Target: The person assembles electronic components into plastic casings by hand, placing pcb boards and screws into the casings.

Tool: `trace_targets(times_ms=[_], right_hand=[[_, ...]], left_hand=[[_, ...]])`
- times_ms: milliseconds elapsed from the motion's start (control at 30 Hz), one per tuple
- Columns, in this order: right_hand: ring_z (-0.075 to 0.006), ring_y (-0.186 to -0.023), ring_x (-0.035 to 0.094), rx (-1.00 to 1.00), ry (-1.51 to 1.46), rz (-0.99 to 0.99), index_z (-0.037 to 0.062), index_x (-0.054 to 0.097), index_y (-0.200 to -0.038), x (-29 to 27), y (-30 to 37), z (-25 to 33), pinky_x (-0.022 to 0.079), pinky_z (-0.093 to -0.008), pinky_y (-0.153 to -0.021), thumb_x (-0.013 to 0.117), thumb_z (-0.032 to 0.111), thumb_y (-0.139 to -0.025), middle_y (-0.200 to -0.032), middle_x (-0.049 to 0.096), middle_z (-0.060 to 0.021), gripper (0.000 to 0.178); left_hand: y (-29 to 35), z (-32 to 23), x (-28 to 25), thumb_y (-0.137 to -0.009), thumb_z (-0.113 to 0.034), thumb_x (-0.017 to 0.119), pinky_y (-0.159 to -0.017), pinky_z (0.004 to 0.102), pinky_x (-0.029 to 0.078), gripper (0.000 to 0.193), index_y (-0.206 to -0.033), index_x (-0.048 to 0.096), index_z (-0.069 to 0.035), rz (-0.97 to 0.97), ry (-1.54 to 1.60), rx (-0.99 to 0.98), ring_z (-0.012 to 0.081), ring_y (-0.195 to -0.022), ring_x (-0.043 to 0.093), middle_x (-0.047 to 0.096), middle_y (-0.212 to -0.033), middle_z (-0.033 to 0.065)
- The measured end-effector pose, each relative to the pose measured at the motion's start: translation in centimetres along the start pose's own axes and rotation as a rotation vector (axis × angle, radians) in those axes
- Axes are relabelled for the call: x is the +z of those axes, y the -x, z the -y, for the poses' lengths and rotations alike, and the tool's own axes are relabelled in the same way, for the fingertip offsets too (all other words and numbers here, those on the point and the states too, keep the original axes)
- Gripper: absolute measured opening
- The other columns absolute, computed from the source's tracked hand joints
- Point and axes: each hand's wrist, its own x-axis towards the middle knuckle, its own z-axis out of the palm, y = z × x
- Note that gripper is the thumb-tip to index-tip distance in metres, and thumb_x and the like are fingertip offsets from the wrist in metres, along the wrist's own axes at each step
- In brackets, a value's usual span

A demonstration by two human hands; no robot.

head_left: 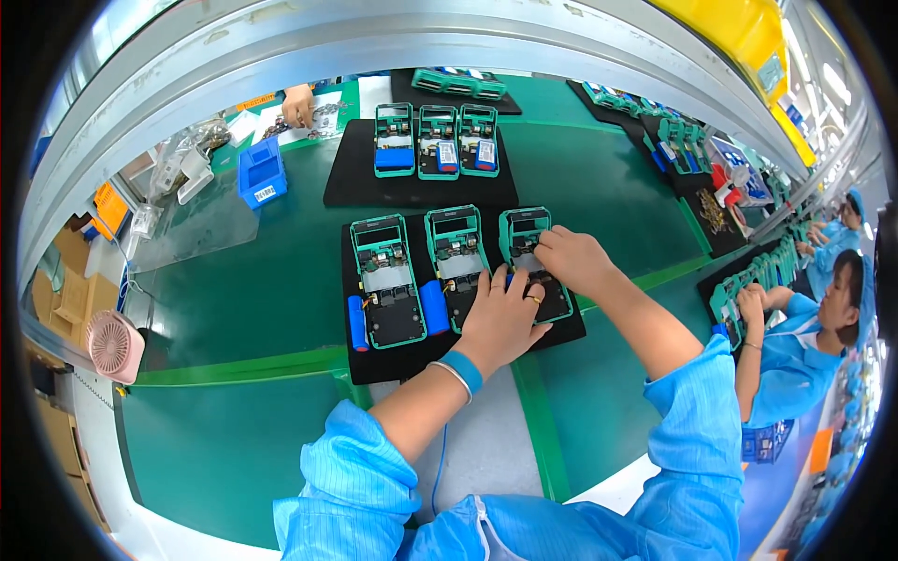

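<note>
Beneath the right grip, green-framed device.

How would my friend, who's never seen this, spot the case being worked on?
Start at the green table, then the nearest black mat. The case is the rightmost of three on it. Only this one has the right hand at its upper part.

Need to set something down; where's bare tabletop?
Free: green tabletop between the pink plastic fan and front black mat; also right of the rear black mat. Crowded: front mat, with three green-framed devices, left hand, right hand.
</note>
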Motion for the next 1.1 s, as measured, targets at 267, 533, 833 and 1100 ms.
trace_targets(times_ms=[267,533,833,1100], right_hand=[[-0.0193,-0.087,0.058,-0.082,0.058,-0.083,0.0113,0.058,-0.076,0.5,0.4,0.3,0.052,-0.0299,-0.062,0.065,0.014,-0.069,-0.084,0.053,-0.0021,0.011],[-0.0188,-0.091,0.057,-0.098,0.074,-0.026,0.0123,0.061,-0.077,0.3,0.1,0.0,0.053,-0.0306,-0.065,0.064,0.017,-0.071,-0.087,0.056,-0.0010,0.008],[-0.0199,-0.089,0.058,0.022,0.056,-0.058,0.0116,0.061,-0.082,0.3,0.1,0.2,0.053,-0.0307,-0.061,0.066,0.015,-0.072,-0.086,0.055,-0.0022,0.012],[-0.0216,-0.094,0.062,0.189,0.087,-0.025,0.0106,0.063,-0.087,0.8,-0.7,0.6,0.057,-0.0329,-0.065,0.065,0.016,-0.076,-0.092,0.059,-0.0041,0.013]], left_hand=[[-0.1,0.3,0.3,-0.088,-0.046,0.066,-0.109,0.0586,0.033,0.053,-0.121,0.055,-0.005,-0.001,-0.001,0.008,0.0435,-0.130,0.043,0.047,-0.132,0.0183],[-0.1,0.0,0.3,-0.086,-0.048,0.066,-0.107,0.0572,0.034,0.054,-0.120,0.056,-0.007,-0.027,-0.020,0.005,0.0402,-0.128,0.044,0.050,-0.131,0.0184],[0.2,-0.1,-0.3,-0.092,-0.046,0.061,-0.109,0.0576,0.033,0.051,-0.122,0.056,-0.006,0.076,-0.014,-0.011,0.0444,-0.133,0.041,0.046,-0.139,0.0205],[-0.8,-0.2,-0.2,-0.086,-0.043,0.067,-0.107,0.0576,0.033,0.054,-0.123,0.056,-0.005,-0.001,-0.015,-0.002,0.0386,-0.126,0.044,0.050,-0.127,0.0162]])
